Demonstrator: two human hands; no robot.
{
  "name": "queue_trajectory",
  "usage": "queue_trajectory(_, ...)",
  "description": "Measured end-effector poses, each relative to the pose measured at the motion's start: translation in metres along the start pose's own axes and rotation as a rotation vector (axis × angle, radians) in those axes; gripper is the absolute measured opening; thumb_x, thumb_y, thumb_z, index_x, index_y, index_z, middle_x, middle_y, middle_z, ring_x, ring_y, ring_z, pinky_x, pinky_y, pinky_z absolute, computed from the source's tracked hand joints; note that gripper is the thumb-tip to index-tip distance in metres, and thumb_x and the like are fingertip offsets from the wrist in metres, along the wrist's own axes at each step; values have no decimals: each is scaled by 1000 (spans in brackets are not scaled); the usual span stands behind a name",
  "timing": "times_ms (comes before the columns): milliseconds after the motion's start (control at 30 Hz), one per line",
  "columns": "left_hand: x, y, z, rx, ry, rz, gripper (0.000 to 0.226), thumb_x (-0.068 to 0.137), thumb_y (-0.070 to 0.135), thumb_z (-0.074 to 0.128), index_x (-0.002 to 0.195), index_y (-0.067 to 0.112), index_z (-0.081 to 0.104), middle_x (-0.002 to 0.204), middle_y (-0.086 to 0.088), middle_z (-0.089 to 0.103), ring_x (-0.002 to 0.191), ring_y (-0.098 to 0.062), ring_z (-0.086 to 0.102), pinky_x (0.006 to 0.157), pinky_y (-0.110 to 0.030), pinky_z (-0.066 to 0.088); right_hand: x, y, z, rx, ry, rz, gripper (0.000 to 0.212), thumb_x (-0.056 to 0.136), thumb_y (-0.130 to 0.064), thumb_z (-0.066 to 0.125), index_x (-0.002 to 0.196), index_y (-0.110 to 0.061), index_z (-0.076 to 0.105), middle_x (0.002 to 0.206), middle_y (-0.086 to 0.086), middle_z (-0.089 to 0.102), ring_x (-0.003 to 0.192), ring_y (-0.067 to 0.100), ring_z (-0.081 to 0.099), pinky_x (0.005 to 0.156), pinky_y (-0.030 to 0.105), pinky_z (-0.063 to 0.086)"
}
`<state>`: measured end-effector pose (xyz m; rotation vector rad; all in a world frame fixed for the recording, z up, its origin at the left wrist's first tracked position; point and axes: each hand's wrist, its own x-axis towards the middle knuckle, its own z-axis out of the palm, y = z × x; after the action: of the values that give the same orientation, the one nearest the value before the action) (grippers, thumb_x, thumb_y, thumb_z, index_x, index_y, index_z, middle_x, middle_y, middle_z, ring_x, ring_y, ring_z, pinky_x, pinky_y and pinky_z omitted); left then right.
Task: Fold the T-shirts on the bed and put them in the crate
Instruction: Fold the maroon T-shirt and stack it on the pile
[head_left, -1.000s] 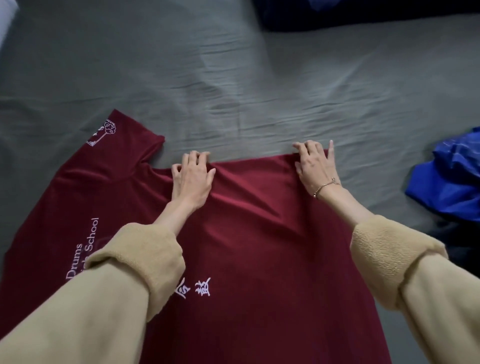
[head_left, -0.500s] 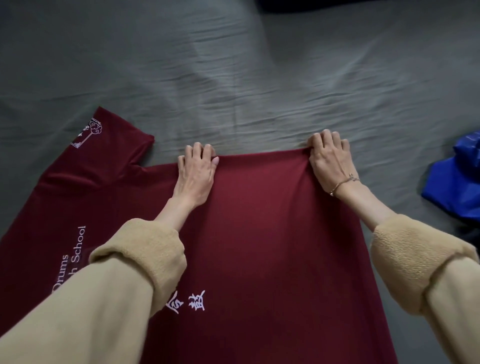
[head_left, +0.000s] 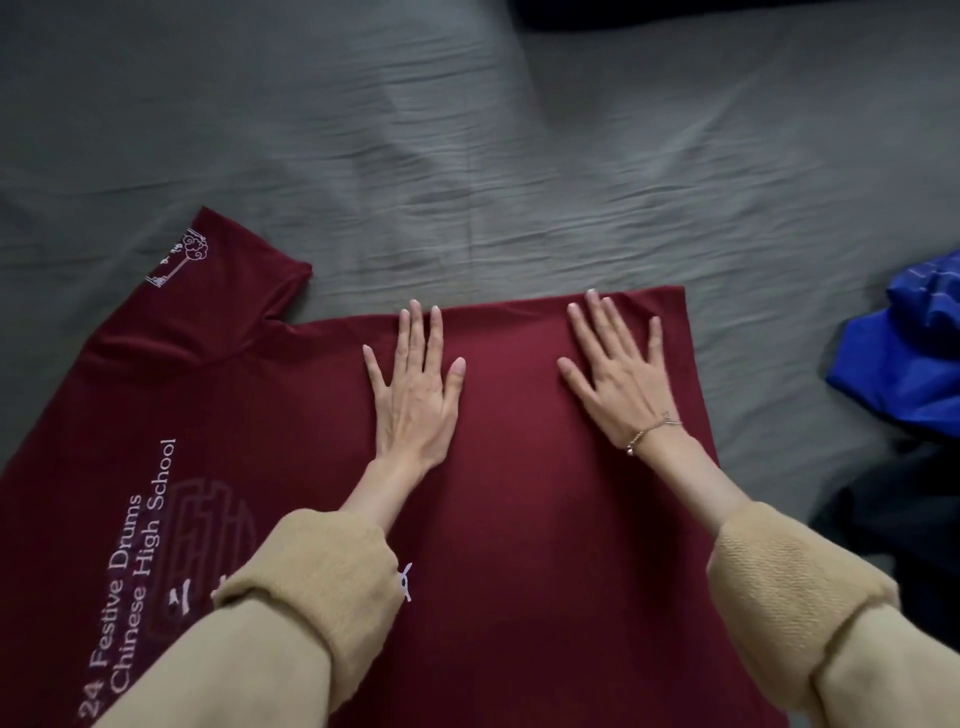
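Both hands, left hand (head_left: 415, 395) and right hand (head_left: 621, 382), have released the maroon T-shirt (head_left: 519, 519), fingers now flat, smoothing its first fold.

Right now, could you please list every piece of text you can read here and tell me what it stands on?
"24 Festive Drums", on the maroon T-shirt; its start is cut off by the frame edge.
"Chinese High School", on the same shirt, the line beside it.
White Chinese characters by the left sleeve cuff: partly hidden, unreadable.
Sleeve emblem: too small to read.
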<state>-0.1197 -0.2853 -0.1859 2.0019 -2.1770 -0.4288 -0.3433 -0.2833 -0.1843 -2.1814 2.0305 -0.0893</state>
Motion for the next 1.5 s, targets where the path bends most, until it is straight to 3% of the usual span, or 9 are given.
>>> queue_trajectory(167,-7,15,7,15,-28,-3,66,85,55,-7,146,28,-13,152,10,-24,140,-4,-22,111,-46,-19,-14,-1,2,8,-33,-39,72,84,-62,4,147,-30,-3,157,-7,-7,144,8,-7,114,44,-11)
queue_trajectory(333,-7,8,3,6,-34,23,69,84,56,-6,147,26,-12,152,10,-24,139,-2,-24,110,-46,-22,-8,10,2,27,-3,176,80,79,-63,-2,150,-26,-2,158,0,-8,145,16,-10,114,42,-12)
queue_trajectory(433,-13,-11,-5,46,63,-111,69,89,54,-1,150,21,-7,157,2,-16,141,-7,-20,109,-47,-20,-10,1,1,2,3,144,79,80,-63,-1,149,-25,-5,157,-1,-12,144,12,-13,110,46,-18)
queue_trajectory(600,-11,-59,-24,-15,73,-427,60,102,38,23,151,15,-2,159,-7,-10,146,-19,-13,113,-55,-10,-12,0,4,5,-16,100,76,80,-64,-1,149,-31,0,158,-3,-6,144,10,-9,116,43,-7)
queue_trajectory(1133,-130,-55,-24,-44,-98,-229,59,101,43,17,146,25,-16,154,1,-27,140,-8,-26,113,-50,-16,-121,-43,2,85,-216,-129,69,81,-51,-7,146,-26,-10,152,-11,-20,139,3,-20,112,47,-9)
queue_trajectory(1200,-171,-58,-25,-46,-112,-217,61,96,52,9,145,26,-18,153,3,-28,139,-7,-27,114,-49,-16,-153,-48,2,96,-176,-154,65,87,-45,5,147,-23,-1,155,-7,-10,142,5,-13,112,51,0)
queue_trajectory(1300,-226,-69,-28,-51,-138,-233,62,96,52,11,147,26,-14,156,1,-22,142,-9,-22,114,-45,-15,-201,-55,1,86,-83,-236,59,86,-22,55,142,-15,38,153,8,25,139,14,14,104,53,27)
queue_trajectory(1400,-273,-81,-35,-31,-86,-226,60,98,43,27,151,17,18,157,-9,15,144,-23,15,116,-44,10,-241,-64,0,122,-65,-286,62,61,-7,77,119,-17,58,138,12,49,124,24,46,93,46,47)
queue_trajectory(1500,-313,-96,-46,25,-36,-149,49,87,29,60,133,13,50,130,-10,47,119,-27,47,98,-44,42,-281,-75,-5,199,-95,-352,48,59,-9,75,102,-21,58,120,7,56,97,24,61,71,35,55)
